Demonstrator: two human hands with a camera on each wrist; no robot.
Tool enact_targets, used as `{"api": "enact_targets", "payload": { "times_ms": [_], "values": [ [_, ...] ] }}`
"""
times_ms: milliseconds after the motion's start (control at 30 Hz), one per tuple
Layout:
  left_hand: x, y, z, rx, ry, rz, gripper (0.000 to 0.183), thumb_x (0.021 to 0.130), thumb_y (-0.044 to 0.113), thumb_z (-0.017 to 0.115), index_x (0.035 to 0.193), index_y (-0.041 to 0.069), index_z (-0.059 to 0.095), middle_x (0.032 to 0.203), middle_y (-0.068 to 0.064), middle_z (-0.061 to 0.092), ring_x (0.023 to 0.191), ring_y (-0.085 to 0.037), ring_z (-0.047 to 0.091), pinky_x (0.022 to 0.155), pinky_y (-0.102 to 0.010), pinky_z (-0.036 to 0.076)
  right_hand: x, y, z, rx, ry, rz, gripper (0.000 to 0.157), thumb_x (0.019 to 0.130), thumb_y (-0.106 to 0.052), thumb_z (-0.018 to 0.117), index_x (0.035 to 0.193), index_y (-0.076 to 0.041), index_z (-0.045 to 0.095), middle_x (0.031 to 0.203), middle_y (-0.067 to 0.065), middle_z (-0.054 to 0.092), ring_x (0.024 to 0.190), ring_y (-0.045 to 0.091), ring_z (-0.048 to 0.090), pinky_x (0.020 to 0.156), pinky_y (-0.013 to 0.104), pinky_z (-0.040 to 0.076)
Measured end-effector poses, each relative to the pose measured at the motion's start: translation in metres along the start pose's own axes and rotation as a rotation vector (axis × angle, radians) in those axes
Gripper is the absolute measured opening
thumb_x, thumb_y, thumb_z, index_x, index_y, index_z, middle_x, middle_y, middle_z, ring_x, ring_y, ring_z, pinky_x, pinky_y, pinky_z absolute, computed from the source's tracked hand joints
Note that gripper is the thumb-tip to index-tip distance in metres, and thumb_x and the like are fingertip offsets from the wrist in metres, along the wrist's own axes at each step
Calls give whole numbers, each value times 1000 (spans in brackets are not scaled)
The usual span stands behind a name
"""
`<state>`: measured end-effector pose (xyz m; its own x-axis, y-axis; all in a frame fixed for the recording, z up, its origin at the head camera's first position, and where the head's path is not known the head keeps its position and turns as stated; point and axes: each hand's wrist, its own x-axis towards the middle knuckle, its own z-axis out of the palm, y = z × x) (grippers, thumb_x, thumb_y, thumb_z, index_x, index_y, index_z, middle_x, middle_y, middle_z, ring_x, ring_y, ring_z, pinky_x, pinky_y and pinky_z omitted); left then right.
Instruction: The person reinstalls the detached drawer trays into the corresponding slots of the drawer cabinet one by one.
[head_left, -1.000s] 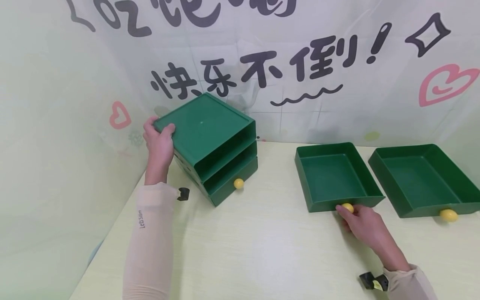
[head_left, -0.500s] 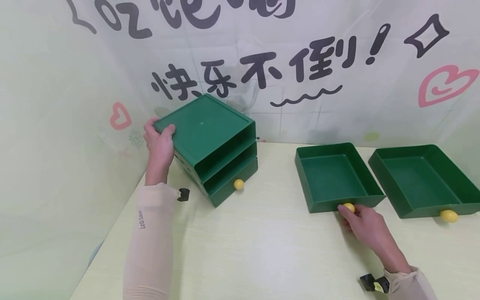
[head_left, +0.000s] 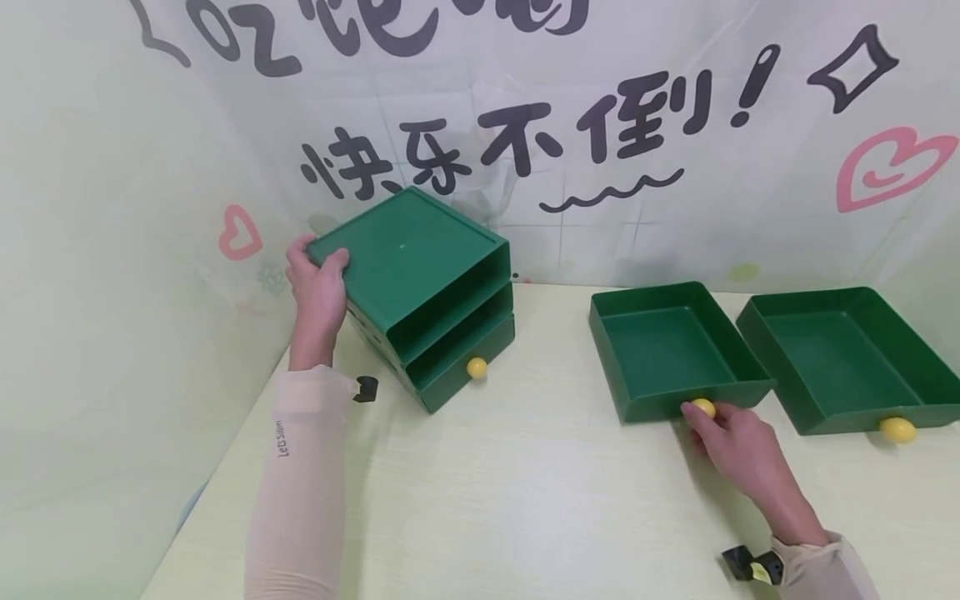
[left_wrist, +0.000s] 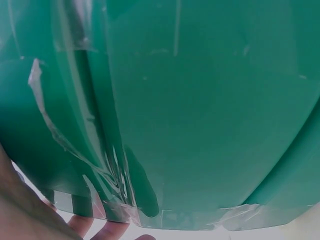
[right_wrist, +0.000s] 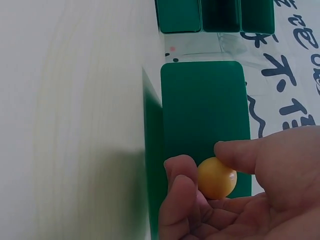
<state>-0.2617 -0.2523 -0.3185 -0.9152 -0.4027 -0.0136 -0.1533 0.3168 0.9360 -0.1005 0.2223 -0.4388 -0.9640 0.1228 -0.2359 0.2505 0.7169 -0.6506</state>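
- Since the yellow knob (right_wrist: 216, 177) is small and round, the right hand (head_left: 738, 450) pinches it, fingers close together, likely to get a good hold on the pinched drawer (head_left: 667, 354).
- That drawer is right of the green cabinet (head_left: 408, 254). From the right wrist, dark green shows under its front, so it may be tipped up a bit; the head view does not make this clear.
- Farther right of the cabinet, the other drawer (head_left: 855, 358) sits on the tabletop (head_left: 525, 500), its knob facing the person, maybe for easy reach.
- At the cabinet's left corner, the left hand (head_left: 315, 287) holds on, thumb on top, fingers round the side, perhaps keeping it still.
- Only the left wrist view shows clear tape (left_wrist: 50, 125) on the cabinet.
- Behind the cabinet hangs a white sheet (head_left: 577, 250) with big writing.
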Motion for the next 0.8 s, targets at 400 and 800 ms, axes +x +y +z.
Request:
{"api": "enact_targets", "payload": {
  "times_ms": [400,800],
  "values": [
    [0,0,-1,-1,-5,-2,60,101,45,43,152,30,16,158,-7,13,140,-26,20,119,-40,23,1,2,-2,17,126,-31,57,101,-56,43,93,-5,66,77,4,67,65,15,51,55,28,40],
    [1,0,-1,-10,0,-13,60,100,45,44,152,30,18,158,-6,14,140,-25,22,118,-40,25,2,3,-1,15,184,-58,52,101,-54,46,86,-8,67,71,1,65,58,13,48,53,29,37]
  ]
}}
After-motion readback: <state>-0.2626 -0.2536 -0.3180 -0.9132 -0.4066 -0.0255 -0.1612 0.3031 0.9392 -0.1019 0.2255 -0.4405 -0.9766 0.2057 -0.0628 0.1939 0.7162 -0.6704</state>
